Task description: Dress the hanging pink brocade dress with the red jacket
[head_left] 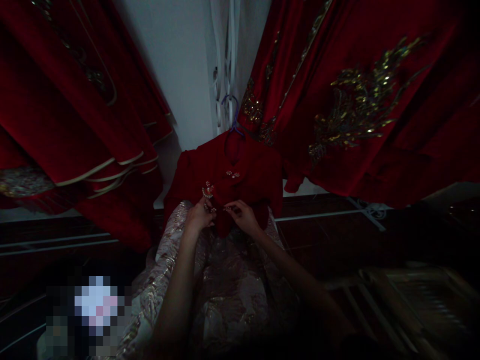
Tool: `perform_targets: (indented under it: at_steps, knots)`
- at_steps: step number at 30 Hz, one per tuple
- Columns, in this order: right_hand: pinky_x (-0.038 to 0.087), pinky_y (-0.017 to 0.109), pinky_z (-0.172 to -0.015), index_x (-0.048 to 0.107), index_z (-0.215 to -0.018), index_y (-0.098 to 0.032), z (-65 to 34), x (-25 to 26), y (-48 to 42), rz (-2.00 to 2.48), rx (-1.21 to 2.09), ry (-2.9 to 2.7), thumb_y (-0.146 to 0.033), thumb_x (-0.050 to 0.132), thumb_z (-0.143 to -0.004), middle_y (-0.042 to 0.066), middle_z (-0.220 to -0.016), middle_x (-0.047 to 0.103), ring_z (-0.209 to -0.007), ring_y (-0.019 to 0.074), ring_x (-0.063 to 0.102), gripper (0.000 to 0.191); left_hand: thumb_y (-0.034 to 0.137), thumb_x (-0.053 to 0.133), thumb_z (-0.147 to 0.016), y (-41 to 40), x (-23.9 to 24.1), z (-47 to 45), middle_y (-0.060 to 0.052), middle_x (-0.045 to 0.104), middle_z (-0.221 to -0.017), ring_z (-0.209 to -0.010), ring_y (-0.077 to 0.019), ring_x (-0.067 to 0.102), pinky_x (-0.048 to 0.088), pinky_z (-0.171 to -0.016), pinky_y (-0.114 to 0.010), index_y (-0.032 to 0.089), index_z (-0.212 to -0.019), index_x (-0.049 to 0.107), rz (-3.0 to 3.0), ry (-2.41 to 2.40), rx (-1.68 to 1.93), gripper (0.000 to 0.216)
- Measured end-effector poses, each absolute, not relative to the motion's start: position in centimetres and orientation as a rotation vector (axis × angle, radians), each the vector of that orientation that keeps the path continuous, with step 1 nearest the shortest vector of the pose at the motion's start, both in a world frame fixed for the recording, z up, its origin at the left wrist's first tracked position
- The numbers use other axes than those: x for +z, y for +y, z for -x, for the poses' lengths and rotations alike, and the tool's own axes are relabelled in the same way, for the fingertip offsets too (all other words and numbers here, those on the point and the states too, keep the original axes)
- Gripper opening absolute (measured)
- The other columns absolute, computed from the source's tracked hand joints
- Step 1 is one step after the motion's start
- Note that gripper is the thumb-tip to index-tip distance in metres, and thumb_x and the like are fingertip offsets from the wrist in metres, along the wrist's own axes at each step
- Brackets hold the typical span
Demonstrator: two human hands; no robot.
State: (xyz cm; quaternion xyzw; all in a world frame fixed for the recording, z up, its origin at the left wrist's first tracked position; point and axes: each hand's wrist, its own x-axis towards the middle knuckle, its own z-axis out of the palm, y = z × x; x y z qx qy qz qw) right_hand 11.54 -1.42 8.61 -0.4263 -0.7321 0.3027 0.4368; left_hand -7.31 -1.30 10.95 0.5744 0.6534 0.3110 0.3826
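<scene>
A red jacket (195,167) hangs by its neck on a purple hanger (236,112), in front of me. Its front carries beaded clasps; the upper clasp (233,174) lies below the neckline, and a larger beaded ornament (207,189) sits at the left of the chest. My left hand (200,217) is closed around the jacket's front edge by a lower beaded clasp (210,208). Opposite it, my right hand (242,216) pinches the small matching clasp half (227,208) between thumb and fingers. A narrow gap separates the hands. Dim light hides the fine detail.
Red garments with gold trim (86,172) hang at the left, and a red garment with gold sequins (360,100) hangs at the right. Shiny brocade fabric (236,300) spreads beneath my arms. At the lower right stands a wooden chair or stool (420,295).
</scene>
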Motion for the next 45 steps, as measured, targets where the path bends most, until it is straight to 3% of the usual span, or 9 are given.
perform_targets:
  at_steps: [5, 14, 22, 31, 45]
  knots:
    - [0.048, 0.022, -0.069, 0.063, -0.098, -0.022, -11.1, 8.7, -1.5, 1.019, 0.826, -1.806, -0.033, 0.054, -0.084, 0.003, -0.095, 0.063, -0.079, 0.0113, 0.059, 0.020, 0.026, 0.066, -0.067, -0.9, 11.0, 7.1, 0.001, 0.064, -0.062, -0.047, -0.0095, 0.058, 0.046, -0.049, -0.020, 0.016, -0.084, 0.060, -1.303, 1.494, 0.812, 0.021]
    - [0.048, 0.022, -0.068, 0.063, -0.097, -0.021, -10.6, 8.0, -1.1, 0.983, 0.852, -1.822, -0.033, 0.054, -0.083, 0.003, -0.095, 0.064, -0.077, 0.0109, 0.060, 0.020, 0.038, 0.069, -0.062, -0.5, 10.9, 6.9, -0.005, 0.066, -0.067, -0.062, -0.0114, 0.061, 0.053, -0.056, -0.022, 0.009, -0.069, 0.064, -1.112, 1.371, 0.880, 0.030]
    - [0.049, 0.023, -0.071, 0.062, -0.096, -0.021, -10.7, 8.0, -1.2, 1.035, 0.788, -1.812, -0.030, 0.053, -0.083, 0.003, -0.095, 0.064, -0.077, 0.0111, 0.060, 0.018, 0.037, 0.072, -0.057, -0.1, 9.7, 7.0, -0.005, 0.069, -0.077, -0.067, -0.0127, 0.062, 0.052, -0.066, -0.025, 0.010, -0.078, 0.068, -1.388, 1.228, 0.872, 0.035]
    - [0.049, 0.023, -0.070, 0.062, -0.096, -0.022, -11.1, 8.0, -1.0, 1.044, 0.741, -1.818, -0.029, 0.052, -0.084, 0.003, -0.095, 0.064, -0.080, 0.0120, 0.060, 0.017, 0.036, 0.066, -0.066, 0.8, 7.7, 6.4, -0.006, 0.072, -0.079, -0.074, -0.0178, 0.066, 0.049, -0.066, -0.025, 0.015, -0.081, 0.071, -1.752, 1.396, 0.883, 0.026]
    - [0.047, 0.021, -0.068, 0.060, -0.092, -0.021, -10.9, 7.7, -1.3, 1.053, 0.685, -1.898, -0.026, 0.051, -0.085, 0.002, -0.091, 0.061, -0.076, 0.0109, 0.058, 0.012, 0.028, 0.071, -0.061, 0.0, 9.0, 6.2, -0.002, 0.069, -0.067, -0.064, -0.0152, 0.062, 0.044, -0.061, -0.023, 0.016, -0.068, 0.071, -1.840, 1.536, 0.853, 0.014]
